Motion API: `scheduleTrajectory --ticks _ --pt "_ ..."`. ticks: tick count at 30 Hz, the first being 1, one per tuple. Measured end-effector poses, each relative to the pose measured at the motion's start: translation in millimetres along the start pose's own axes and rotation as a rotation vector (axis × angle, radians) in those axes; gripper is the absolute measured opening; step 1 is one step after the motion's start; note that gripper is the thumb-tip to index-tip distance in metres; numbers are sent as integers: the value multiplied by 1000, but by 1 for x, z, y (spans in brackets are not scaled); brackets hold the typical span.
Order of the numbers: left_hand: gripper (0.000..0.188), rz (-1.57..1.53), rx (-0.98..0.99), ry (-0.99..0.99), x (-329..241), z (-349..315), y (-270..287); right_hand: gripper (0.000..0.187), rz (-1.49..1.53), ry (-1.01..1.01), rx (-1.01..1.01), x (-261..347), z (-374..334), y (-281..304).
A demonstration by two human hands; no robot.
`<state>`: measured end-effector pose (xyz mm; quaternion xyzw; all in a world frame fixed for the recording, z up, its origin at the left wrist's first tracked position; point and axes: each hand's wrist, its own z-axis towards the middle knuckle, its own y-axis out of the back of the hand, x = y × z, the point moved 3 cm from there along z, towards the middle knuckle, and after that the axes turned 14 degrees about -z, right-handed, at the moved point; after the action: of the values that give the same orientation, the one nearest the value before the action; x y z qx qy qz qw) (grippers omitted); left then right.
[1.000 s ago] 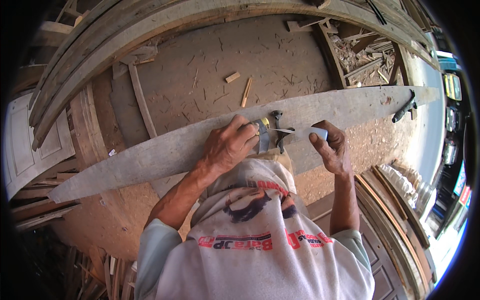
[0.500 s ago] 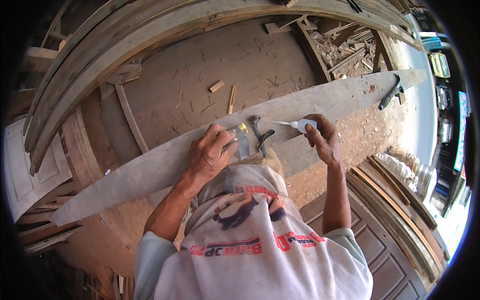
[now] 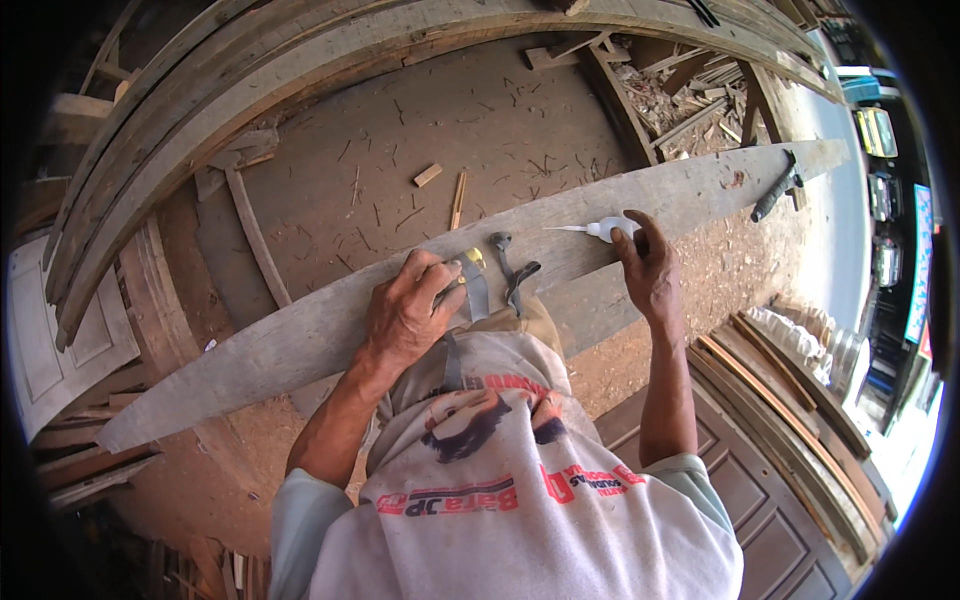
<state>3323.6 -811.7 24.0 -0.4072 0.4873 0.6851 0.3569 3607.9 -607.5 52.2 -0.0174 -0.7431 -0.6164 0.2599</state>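
Note:
A long pale plank (image 3: 330,300), tapering at both ends, lies crosswise in front of me. My left hand (image 3: 408,305) is closed at its near edge, fingers curled against a small yellow piece (image 3: 473,262) with a dark grey strip (image 3: 477,290). Its exact kind is unclear. Just right of it lies a bent black strap (image 3: 514,272). My right hand (image 3: 650,262) has thumb and forefinger at either side of a small white squeeze bottle (image 3: 607,230). The bottle lies low over the plank, its thin nozzle pointing left.
A dark-handled tool (image 3: 775,190) rests near the plank's right end. Beyond are a brown surface (image 3: 420,130) with scattered twigs and wood bits, and long curved boards (image 3: 300,60). Panelled doors stand at lower right (image 3: 760,500) and far left (image 3: 70,320). Vehicles (image 3: 880,130) stand outside at right.
My right hand has moved slightly away from me with the white bottle, bringing it lower over the plank, and its fingers have loosened and spread. My left hand has barely shifted.

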Motion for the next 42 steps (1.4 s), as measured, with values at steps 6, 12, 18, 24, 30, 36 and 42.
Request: scheduleTrajectory --ticks 6,12,18,24,30,36,42 --pt "38 11 -7 -14 0 1 0 42 -115 5 -35 7 0 3" --pt "40 -10 1 4 2 0 0 36 -194 120 -128 28 -6 10" --pt "40 -18 0 17 0 2 2 27 -293 543 -120 64 -13 -6" --pt "38 -31 -16 -6 -2 4 1 21 -328 637 -64 75 -1 -19" --pt "36 -2 -21 -12 0 2 1 18 -289 657 -28 73 3 -24" --pt "38 -25 -6 18 1 1 0 21 -256 690 -45 74 5 -26" --pt "36 -29 -3 25 0 0 0 21 -231 727 -74 74 5 -28"
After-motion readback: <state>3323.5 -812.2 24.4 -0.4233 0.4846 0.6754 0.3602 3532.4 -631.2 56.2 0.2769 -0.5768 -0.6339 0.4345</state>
